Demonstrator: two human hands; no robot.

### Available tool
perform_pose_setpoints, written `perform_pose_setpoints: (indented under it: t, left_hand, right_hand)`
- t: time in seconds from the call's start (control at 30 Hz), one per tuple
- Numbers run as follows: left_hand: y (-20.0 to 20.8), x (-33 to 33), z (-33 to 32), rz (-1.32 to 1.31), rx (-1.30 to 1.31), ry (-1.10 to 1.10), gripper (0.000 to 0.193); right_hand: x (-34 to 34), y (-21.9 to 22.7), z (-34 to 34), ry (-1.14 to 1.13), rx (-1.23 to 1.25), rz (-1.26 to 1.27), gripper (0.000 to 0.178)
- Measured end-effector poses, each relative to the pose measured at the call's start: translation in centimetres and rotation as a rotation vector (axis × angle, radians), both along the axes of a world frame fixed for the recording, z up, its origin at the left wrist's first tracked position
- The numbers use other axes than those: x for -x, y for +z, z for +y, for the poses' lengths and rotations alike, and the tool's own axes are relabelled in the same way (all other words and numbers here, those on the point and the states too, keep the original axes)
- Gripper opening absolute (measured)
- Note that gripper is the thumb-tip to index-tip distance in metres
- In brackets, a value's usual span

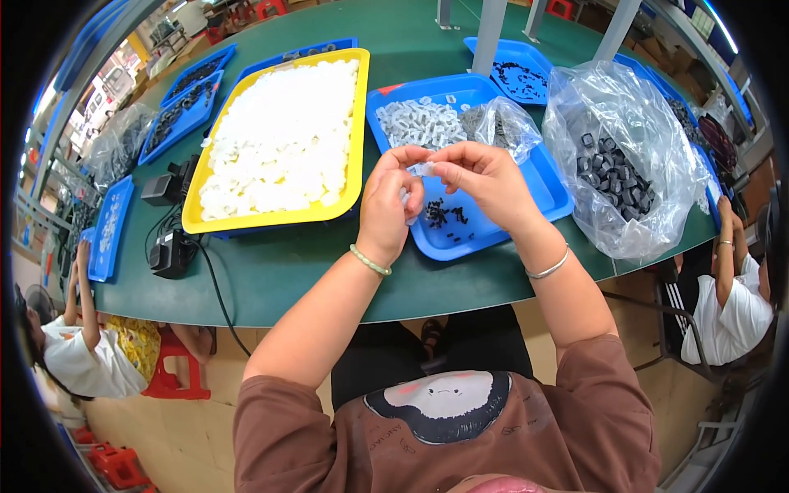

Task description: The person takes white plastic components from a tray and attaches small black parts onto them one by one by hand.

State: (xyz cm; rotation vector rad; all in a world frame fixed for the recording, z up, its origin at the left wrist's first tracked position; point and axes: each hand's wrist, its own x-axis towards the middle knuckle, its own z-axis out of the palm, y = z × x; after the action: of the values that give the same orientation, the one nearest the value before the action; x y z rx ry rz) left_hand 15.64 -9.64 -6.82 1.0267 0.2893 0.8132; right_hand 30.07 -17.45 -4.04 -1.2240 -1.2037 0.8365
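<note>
Above the blue tray [514,222], my left hand [388,195] and my right hand [481,177] meet at the fingertips. Between them is a small translucent clear plastic piece [422,169], pinched from both sides. Another pale bit shows within the curled fingers of my left hand, mostly covered. Clear plastic pieces [419,123] are heaped at the tray's far left. A clear bag of small greyish parts [497,130] lies beside them. Tiny black parts [444,215] are scattered in the tray just below my hands.
To the left stands a yellow tray [359,140] heaped with white pieces. At right, a large clear bag [670,177] holds black knob-like parts [615,177]. Black power adapters [171,255] with cables lie near the table edge. Metal posts [489,41] rise behind. Co-workers sit at both sides.
</note>
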Motion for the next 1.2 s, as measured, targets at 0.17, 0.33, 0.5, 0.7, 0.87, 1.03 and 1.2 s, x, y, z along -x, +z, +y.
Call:
perform_pose_setpoints:
  t: [0.17,0.33,0.5,0.7,0.87,1.03,1.2]
  left_hand:
    - [0.5,-0.5,-0.7,0.117,0.003,0.046,0.019]
    - [0.0,-0.5,-0.5,0.216,-0.171,0.154,0.018]
    - [0.0,-0.7,-0.2,0.137,-0.087,0.185,0.018]
    - [0.1,-0.8,-0.4,0.187,-0.106,0.211,0.019]
    - [-0.4,-0.9,-0.4,0.221,-0.152,0.241,0.019]
    - [-0.7,-1.0,-0.2,0.183,-0.12,0.214,0.018]
    - [-0.5,-0.7,-0.1,0.164,-0.141,0.221,0.018]
  right_hand:
    - [-0.6,-0.2,0.1,-0.035,-0.022,0.198,0.022]
    - [-0.7,0.1,-0.1,-0.037,-0.004,0.171,0.023]
    - [-4.5,0.6,-1.4,0.127,0.174,-0.467,0.018]
    - [-3.7,-0.3,-1.9,0.208,0.323,-0.653,0.015]
    - [-2.9,-0.3,-1.7,0.207,0.302,-0.688,0.013]
    - [-2.9,-0.6,-1.7,0.203,0.196,-0.891,0.011]
    - [-2.9,0.3,-1.5,0.167,0.168,-0.66,0.014]
